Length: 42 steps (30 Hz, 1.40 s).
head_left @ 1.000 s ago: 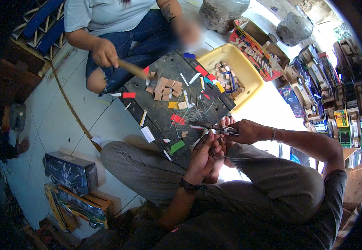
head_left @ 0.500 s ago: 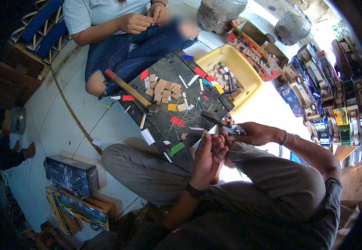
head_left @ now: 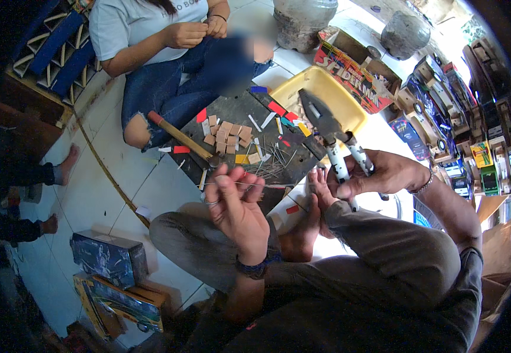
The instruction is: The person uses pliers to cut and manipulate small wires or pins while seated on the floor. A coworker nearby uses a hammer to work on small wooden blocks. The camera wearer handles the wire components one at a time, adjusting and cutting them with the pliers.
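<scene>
Between the fingertips of my left hand [head_left: 242, 219] I pinch a thin metal wire [head_left: 272, 186], which sticks out to the right over the near edge of the low dark table [head_left: 232, 109]. My right hand [head_left: 392, 170] grips large pliers [head_left: 319, 115] by their worn white-and-black handles; the dark jaws point up and away over the yellow basin [head_left: 358, 112]. On the table several small wooden blocks [head_left: 230, 134] lie heaped beside a hammer [head_left: 180, 136]. Thin cut wires [head_left: 279, 166] lie scattered to their right, among coloured strips.
Across the table sits a person, hands [head_left: 195, 32] together. At left stand another person's bare feet [head_left: 67, 165]. A printed carton [head_left: 349, 70] is behind the basin. Wooden toy vehicles [head_left: 432, 126] are stacked at right; boxes [head_left: 111, 256] stand at lower left.
My hands have moved apart. The left has gone left with the wire, and the right has raised the pliers, jaws now upward. Feet have come into view at left.
</scene>
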{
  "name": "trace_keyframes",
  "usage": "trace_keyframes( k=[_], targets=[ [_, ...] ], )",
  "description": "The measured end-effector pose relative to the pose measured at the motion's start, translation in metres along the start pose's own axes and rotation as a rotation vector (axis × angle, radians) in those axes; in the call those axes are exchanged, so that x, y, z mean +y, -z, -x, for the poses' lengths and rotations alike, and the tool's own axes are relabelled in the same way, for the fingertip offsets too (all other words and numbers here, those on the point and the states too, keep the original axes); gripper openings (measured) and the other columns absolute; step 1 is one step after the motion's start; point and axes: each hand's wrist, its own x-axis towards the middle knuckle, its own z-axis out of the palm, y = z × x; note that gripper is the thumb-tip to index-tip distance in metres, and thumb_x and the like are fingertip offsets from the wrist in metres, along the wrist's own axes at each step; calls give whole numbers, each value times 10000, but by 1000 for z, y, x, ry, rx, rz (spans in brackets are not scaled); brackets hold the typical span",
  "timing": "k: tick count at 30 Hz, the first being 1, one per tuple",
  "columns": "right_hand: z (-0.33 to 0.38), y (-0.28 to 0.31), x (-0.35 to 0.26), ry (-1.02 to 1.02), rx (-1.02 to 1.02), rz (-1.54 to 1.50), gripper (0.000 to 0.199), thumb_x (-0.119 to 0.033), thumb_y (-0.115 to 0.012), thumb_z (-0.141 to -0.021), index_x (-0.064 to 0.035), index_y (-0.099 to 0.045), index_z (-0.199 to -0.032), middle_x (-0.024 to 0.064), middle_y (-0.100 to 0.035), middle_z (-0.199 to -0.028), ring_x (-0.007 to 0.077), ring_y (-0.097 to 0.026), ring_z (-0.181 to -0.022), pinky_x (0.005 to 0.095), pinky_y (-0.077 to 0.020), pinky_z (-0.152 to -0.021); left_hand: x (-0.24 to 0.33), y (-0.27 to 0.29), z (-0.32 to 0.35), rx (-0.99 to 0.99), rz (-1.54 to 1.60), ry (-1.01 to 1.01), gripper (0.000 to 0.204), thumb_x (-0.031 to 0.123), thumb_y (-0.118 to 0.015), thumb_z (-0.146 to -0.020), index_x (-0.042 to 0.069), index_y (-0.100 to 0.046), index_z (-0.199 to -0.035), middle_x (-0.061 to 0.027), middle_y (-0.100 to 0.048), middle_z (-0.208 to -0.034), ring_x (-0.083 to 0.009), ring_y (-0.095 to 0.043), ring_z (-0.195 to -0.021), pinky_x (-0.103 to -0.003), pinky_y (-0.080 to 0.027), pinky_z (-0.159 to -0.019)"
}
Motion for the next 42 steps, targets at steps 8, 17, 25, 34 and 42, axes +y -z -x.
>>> trace_keyframes(
  k=[8, 17, 25, 34, 42],
  targets=[
    [0, -25, -9, 180, 58, -61, 273, -272, -630, -933, -49, -604, -1090, 13, -620, -891, 94, -577, -833, 255, -469, -756, 24, -41, -51, -84, 462, -55, 370, 326, -589, -938, 101, -521, -1224, -12, -634, -1020, -64, -620, -806, -210, -557, -725],
    [36, 24, -63, 592, 604, -28, 357, -228, -632, -907, 3, -544, -1165, 44, -612, -962, 100, -540, -795, 245, -430, -728, 46, -136, -54, -886, 339, -160, 422, 177, -502, -989, 128, -382, -1391, -69, -612, -1210, -233, -592, -1142, -430, -486, -1001],
    [97, 27, -82, 831, 211, -611, 132, -239, -348, -1027, -121, -399, -997, -42, -441, -732, 56, -447, -580, 329, -404, -685, 41, -234, -10, -1035, 602, 191, 405, 189, -563, -958, 52, -408, -1307, -91, -600, -1066, -216, -628, -1002, -364, -539, -894],
    [176, -49, -65, 772, 395, -587, 132, -197, -524, -941, -108, -441, -992, 3, -477, -722, 104, -463, -583, 378, -412, -691, 79, -183, 10, -929, 802, 721, 360, 212, -624, -926, 63, -488, -1224, -20, -564, -958, -116, -610, -873, -279, -566, -782],
    [146, -44, -91, 256, 326, 117, 254, -218, -670, -863, 7, -644, -979, 156, -659, -861, 266, -655, -749, 389, -516, -648, 88, -25, -21, -536, 861, 813, 174, 190, -580, -961, 132, -583, -1125, 40, -563, -928, -30, -492, -665, -189, -384, -492]
  ],
)
